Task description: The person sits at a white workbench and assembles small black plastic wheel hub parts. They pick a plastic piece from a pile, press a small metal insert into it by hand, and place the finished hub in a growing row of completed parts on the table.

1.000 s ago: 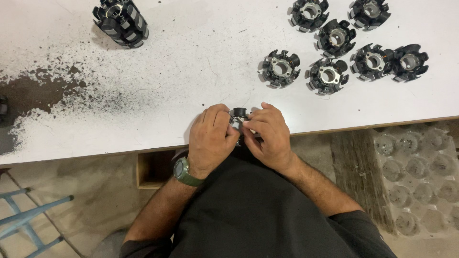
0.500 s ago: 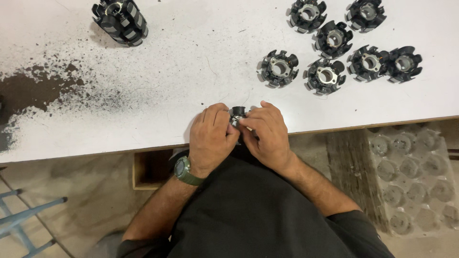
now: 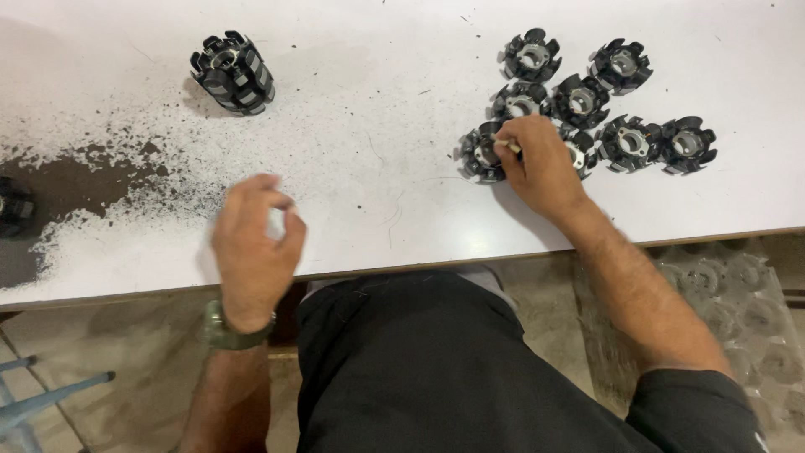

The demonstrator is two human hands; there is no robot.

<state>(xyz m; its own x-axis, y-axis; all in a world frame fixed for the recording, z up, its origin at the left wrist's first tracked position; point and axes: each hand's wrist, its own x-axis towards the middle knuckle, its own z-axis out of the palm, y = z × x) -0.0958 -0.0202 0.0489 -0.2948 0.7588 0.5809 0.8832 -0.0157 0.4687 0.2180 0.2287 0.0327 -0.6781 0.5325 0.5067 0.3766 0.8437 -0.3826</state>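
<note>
Several black round slotted parts with metal centres lie in a cluster (image 3: 620,65) at the table's back right. My right hand (image 3: 545,168) reaches into that cluster. Its fingertips touch the nearest part (image 3: 480,153) and the palm covers another. A small pale bit shows at the fingertips; whether it is gripped is unclear. My left hand (image 3: 251,243) hovers over the white table (image 3: 377,193) near its front edge, with fingers loosely curled and nothing visible in them. A watch sits on the left wrist.
A taller stack of the black parts (image 3: 233,71) stands at the back left. Dark powder (image 3: 84,176) is spread over the table's left side, with a black object (image 3: 12,205) at the left edge. Clear plastic trays (image 3: 738,302) lie below on the right.
The hands, joined on a small black part at the table's front edge, have separated. The right hand moved up to the cluster, which has one more part; the left moved left.
</note>
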